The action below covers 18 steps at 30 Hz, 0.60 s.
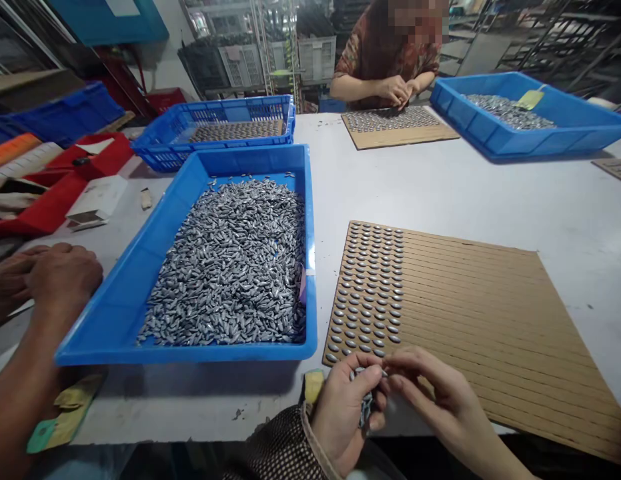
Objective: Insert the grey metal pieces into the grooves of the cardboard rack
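Note:
My left hand [346, 408] is curled around a handful of small grey spindle-shaped metal pieces [365, 408], which show between its fingers. Close beside it, my right hand [435, 400] has thumb and fingers brought together at one grey piece that pokes out by the left thumb tip. Under and beyond both hands lies a grooved brown cardboard sheet [480, 320]. Rows of the same pieces [367, 287] sit along its left part, and the rest shows bare grooves. Left of the sheet stands a blue tray [311, 213] with a large heap of these pieces [235, 267].
Another person's hands [65, 273] rest left of the tray. Across the white table [330, 173], a co-worker's hands [397, 90] are over another filled sheet [405, 137], beside a second blue tray [490, 143]. A blue basket [160, 150] and red bins [45, 207] stand at left.

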### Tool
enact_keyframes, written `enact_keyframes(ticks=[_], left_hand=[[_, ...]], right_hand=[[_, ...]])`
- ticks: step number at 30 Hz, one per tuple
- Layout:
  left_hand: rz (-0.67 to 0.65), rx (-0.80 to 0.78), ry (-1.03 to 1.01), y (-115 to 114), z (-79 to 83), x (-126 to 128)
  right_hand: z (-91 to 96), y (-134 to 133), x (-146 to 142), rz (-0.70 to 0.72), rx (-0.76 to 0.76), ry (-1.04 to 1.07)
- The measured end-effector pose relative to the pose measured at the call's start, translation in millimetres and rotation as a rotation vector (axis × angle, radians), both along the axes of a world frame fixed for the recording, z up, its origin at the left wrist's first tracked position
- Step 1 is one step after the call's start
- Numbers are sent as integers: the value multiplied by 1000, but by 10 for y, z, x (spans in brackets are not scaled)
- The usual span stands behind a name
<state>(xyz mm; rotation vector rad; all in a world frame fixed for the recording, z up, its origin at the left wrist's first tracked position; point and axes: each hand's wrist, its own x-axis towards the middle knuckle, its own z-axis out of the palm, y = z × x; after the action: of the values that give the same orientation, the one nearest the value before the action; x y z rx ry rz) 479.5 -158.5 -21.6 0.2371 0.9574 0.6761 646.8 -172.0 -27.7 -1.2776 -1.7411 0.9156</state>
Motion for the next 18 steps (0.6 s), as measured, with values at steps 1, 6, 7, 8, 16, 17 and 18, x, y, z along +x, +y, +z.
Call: enact_keyframes(ticks=[1,6,7,8,16,17,18], left_hand=[[-3,13,15,-18,4,0],[-20,42,40,-106,15,-20],[-24,43,33,-118,15,-20],[-27,45,25,-130,13,-17],[-47,19,-15,-196,-59,97],[-49,11,-15,-200,-67,105],[-46,5,-16,-204,-75,110]], right_hand=[[39,-24,-33,21,-33,53],[83,-94,-108,-19,-209,191],[77,-107,-108,-27,-234,216],[70,-122,-108,-37,-240,239],[-4,-248,-103,-206,-122,270],[-13,-261,-99,-213,-112,255],[-20,-275,-96,-205,-104,240]])
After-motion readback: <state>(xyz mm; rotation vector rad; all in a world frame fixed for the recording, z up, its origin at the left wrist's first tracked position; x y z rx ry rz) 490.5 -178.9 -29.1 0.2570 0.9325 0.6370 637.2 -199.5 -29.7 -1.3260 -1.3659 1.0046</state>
